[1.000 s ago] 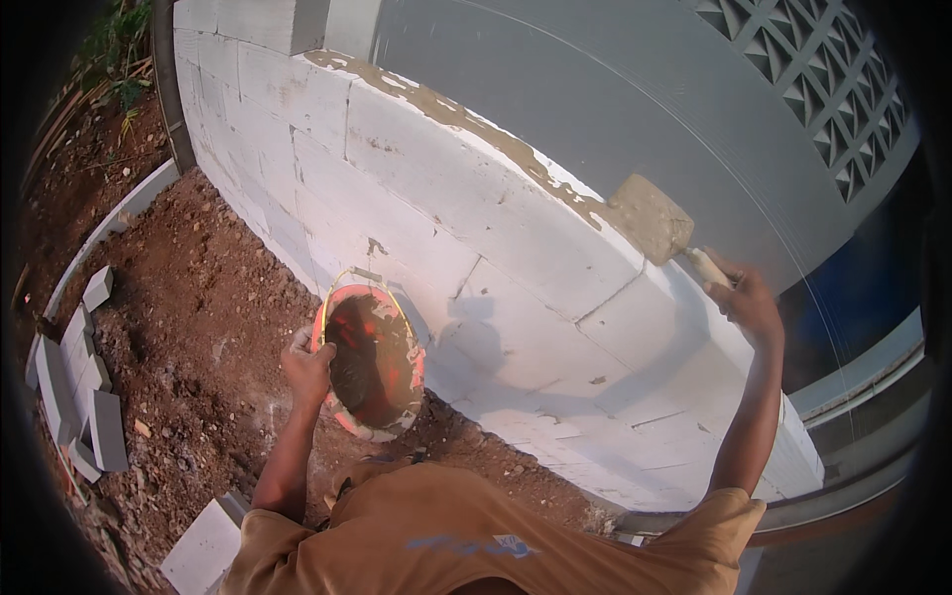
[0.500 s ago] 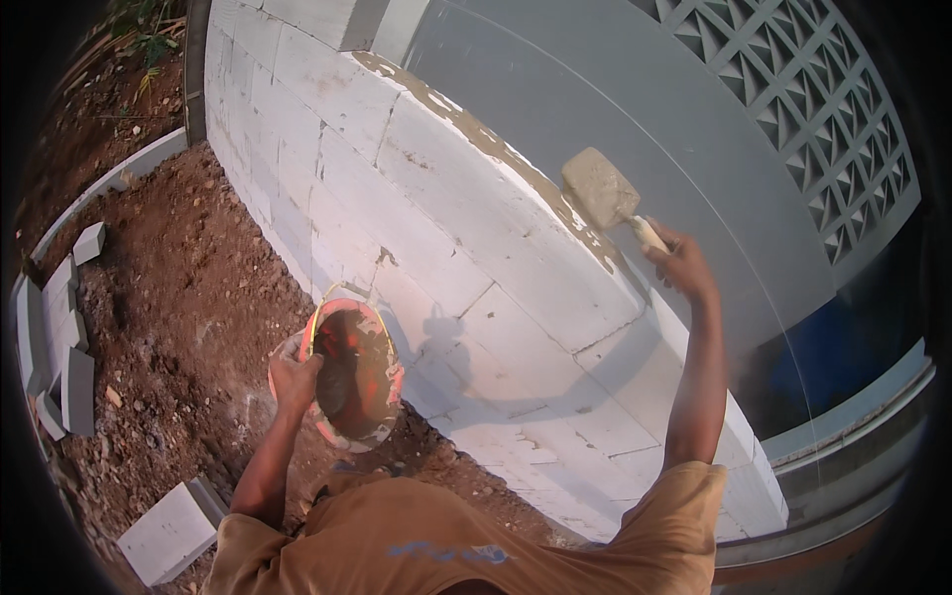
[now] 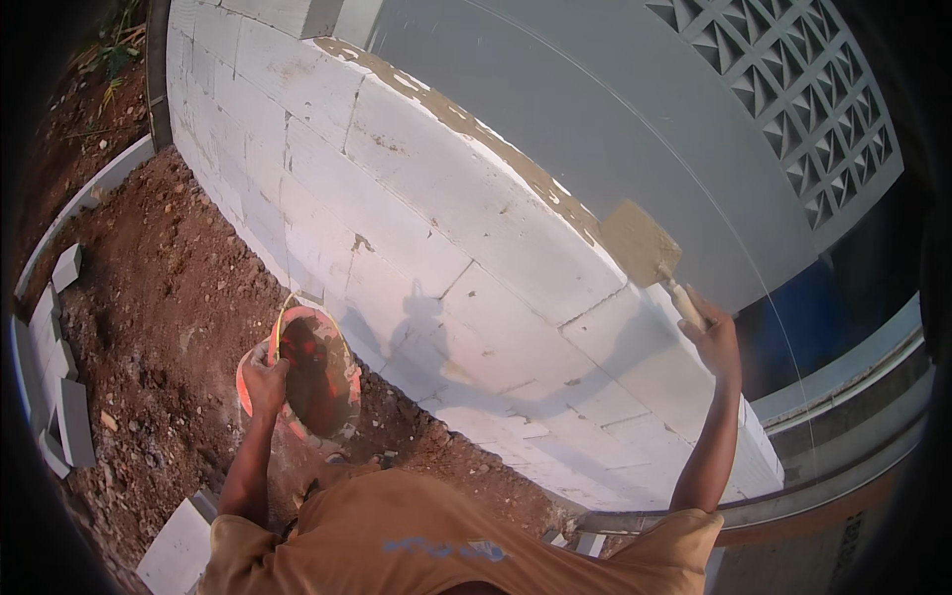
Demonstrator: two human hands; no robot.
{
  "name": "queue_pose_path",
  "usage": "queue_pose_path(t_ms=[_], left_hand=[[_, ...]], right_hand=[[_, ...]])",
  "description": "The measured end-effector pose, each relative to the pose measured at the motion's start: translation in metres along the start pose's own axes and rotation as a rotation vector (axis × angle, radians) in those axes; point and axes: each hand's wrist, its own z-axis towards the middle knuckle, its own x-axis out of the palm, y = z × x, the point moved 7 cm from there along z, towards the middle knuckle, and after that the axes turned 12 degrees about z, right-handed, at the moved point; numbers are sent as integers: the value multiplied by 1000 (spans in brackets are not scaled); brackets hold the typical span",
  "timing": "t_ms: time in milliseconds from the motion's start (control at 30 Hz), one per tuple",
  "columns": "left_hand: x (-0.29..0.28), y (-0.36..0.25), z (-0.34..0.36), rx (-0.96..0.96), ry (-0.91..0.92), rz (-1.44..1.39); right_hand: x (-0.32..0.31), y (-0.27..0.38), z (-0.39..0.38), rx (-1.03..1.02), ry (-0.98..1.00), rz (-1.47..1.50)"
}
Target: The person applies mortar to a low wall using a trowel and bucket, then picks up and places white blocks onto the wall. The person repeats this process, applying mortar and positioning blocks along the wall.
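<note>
Fingers, right hand (image 3: 716, 342): I saw them wrapped round the handle of the trowel (image 3: 640, 243).
Fingers, left hand (image 3: 266, 379): these gripped the near-left rim of the orange bucket (image 3: 347, 392), thumb over the edge.
Trowel blade: it was at the wall's top edge, where the mortar band ended; from my feed I couldn't tell whether it pressed or hovered.
Mortar band (image 3: 486, 139): by my judgement this stretch was mostly laid, running from the upright block (image 3: 319, 18) to the blade, with patchy pale gaps along its edges.
Wall top past the blade: it looked pale and uncoated, so I reckoned that part was left.
Bucket: it was tilted beside the block wall (image 3: 426, 213), with wet mix inside.
Next course: no block sat on the band yet.
</note>
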Motion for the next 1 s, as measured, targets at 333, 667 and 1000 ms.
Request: queue_pose_path(t_ms=[333,667,1000], left_hand=[[16,-1,11,50,46,-42],[32,-5,5,76,115,-112],[57,-75,-17,309,295,27]], right_hand=[[-13,-9,-33,8,-103,-438],[-11,-26,-55,169,-260,-549],[291,116,-132,-266,331,-295]])
